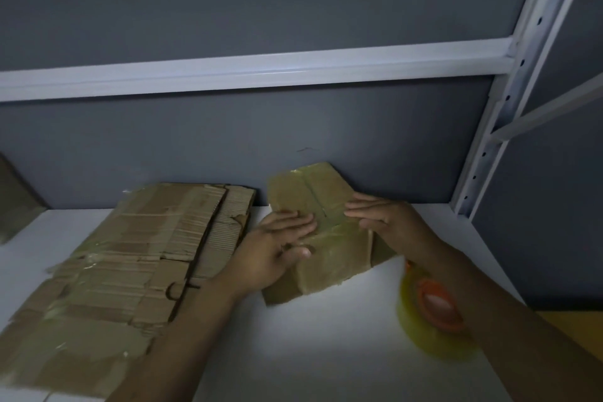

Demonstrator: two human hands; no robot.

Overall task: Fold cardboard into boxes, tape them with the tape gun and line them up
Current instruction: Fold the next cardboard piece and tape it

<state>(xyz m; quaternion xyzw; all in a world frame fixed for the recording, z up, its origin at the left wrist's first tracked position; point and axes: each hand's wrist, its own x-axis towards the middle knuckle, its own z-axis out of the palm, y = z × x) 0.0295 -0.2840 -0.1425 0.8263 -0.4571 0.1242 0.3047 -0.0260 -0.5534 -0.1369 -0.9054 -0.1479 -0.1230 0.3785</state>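
glossy taped cardboard box (matt white shelf)

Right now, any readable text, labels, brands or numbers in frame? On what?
No readable text anywhere.
Flattened cardboard stack: one dark curved mark, not legible as a character.
Cardboard box: no print visible.
Tape roll: blurred, no label legible.

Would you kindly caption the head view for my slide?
Left hand and right hand press a cardboard box on the shelf, beside flattened cardboard and a tape roll.
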